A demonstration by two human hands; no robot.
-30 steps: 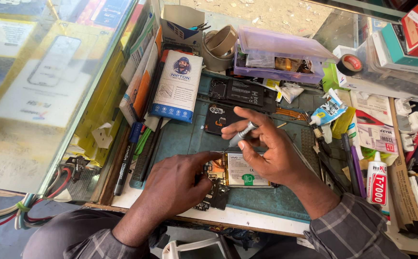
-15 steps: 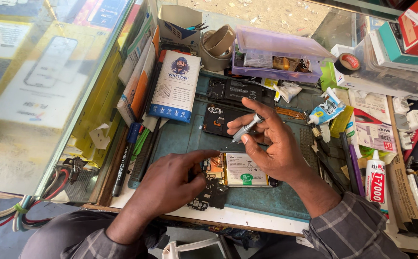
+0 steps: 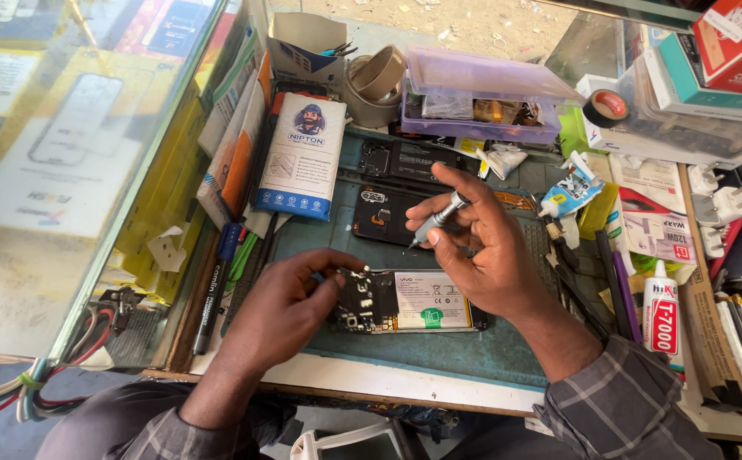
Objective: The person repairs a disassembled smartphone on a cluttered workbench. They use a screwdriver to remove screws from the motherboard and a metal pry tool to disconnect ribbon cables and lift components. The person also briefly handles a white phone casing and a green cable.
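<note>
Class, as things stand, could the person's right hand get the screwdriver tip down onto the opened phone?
Probably yes. The right hand holds the screwdriver just above the opened phone, nothing between. The left hand rests only on the phone's left end.

The left hand [image 3: 281, 311] covers the left end of the open phone [image 3: 405, 301]. The screwdriver [image 3: 435, 220] tip looks too small to see well. The glue bottle [image 3: 660, 311] hides things behind it. Both arms are cut off at the bottom edge.

Counted on bench: two hands, one opened phone [image 3: 405, 301], one screwdriver [image 3: 435, 220], one glue bottle [image 3: 661, 315], two tape rolls, one lidded plastic box [image 3: 481, 106]
</note>
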